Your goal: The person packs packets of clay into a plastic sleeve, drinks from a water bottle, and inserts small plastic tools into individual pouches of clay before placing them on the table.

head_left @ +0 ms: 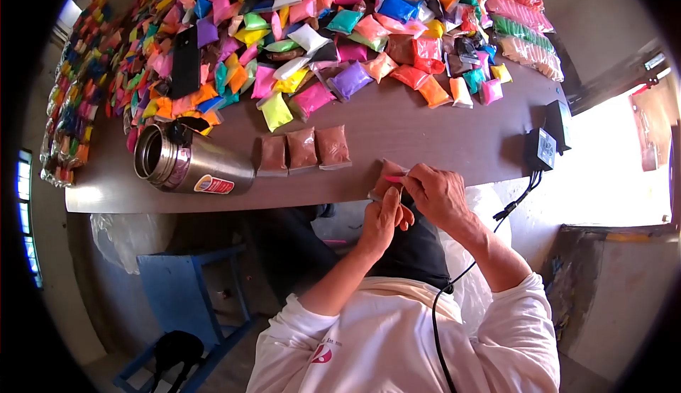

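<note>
At the table's front edge, my left hand (pixel 385 219) is closed with its thumb at the lower side of a small brown packet (pixel 386 172). My right hand (pixel 436 193) comes in from the right, its fingers pinched on a slim bright pink piece (pixel 394 179) that lies across the packet. What exactly the pink piece is cannot be made out. Three similar brown packets (pixel 302 149) lie in a row to the left of my hands. Part of the held packet is hidden behind my fingers.
A steel flask (pixel 195 162) lies on its side at the left. Behind it are a dark phone (pixel 186 63) and a large heap of colourful packets (pixel 333 38). Black boxes with cables (pixel 541 148) sit at the right edge; a blue stool (pixel 181 294) stands below left.
</note>
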A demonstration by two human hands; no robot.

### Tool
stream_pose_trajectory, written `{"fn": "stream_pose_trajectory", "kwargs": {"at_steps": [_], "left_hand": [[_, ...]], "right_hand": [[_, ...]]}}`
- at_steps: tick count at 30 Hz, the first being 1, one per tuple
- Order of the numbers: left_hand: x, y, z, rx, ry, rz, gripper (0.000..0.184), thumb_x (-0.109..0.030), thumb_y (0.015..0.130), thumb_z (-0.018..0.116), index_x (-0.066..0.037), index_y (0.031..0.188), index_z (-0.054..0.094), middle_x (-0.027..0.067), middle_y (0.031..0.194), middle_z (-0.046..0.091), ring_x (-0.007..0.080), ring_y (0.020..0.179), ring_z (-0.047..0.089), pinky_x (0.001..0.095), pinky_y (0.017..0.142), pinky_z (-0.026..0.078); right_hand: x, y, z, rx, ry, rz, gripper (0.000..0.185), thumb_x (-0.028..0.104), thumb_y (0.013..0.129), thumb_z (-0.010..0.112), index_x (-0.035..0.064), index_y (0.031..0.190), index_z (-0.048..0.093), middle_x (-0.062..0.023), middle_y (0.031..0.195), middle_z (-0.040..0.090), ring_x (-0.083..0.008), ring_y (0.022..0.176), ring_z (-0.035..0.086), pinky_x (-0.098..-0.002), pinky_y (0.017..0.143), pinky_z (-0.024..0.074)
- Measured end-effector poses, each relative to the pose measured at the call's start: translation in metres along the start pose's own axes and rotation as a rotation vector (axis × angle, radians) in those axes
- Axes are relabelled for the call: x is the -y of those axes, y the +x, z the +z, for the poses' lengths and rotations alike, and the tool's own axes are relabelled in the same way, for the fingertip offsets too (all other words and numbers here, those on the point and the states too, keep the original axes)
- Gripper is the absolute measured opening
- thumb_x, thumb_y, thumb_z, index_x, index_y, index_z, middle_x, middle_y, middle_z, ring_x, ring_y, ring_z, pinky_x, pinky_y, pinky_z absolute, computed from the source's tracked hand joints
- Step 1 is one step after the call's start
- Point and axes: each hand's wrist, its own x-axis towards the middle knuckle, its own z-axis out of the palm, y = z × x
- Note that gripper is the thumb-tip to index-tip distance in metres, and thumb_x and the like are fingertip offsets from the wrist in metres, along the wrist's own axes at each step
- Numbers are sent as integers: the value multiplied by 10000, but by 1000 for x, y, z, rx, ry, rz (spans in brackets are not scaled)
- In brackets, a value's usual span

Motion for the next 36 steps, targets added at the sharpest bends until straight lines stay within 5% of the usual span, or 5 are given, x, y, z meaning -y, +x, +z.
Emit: {"fn": "stream_pose_trajectory", "kwargs": {"at_steps": [8,14,29,32,36], "left_hand": [[1,-4,-4,40,67,18,618,-483,990,362,-98,507,355,121,591,589,164,573,555,279,564,442],[-2,-4,-3,49,-24,-38,614,-502,987,366,-102,520,363,109,633,612,141,583,546,277,588,440],[0,7,10,2,174,104,542,-409,1005,370,-75,593,482,54,564,550,110,509,522,249,495,422],[5,5,7,-31,69,18,559,-418,996,384,-99,537,417,55,527,526,134,522,527,273,500,423],[0,0,2,-1,-38,-12,596,-446,981,413,-127,485,324,63,536,522,153,539,530,289,518,417]], "right_hand": [[-42,19,-7,-254,-200,187,144,176,842,613,52,769,610,-157,669,614,-367,626,610,-438,543,464],[-10,-3,-4,-146,159,97,161,190,852,620,45,784,605,-144,679,617,-365,642,611,-424,552,471],[-18,12,8,-108,-127,90,215,185,840,602,40,696,534,-145,643,598,-378,605,585,-454,520,440],[-30,14,5,-219,-194,114,165,161,851,607,15,775,589,-147,616,579,-340,563,582,-391,522,455],[-34,10,-8,-161,239,243,106,109,899,575,7,908,603,-109,739,606,-197,639,561,-309,618,471]]}}
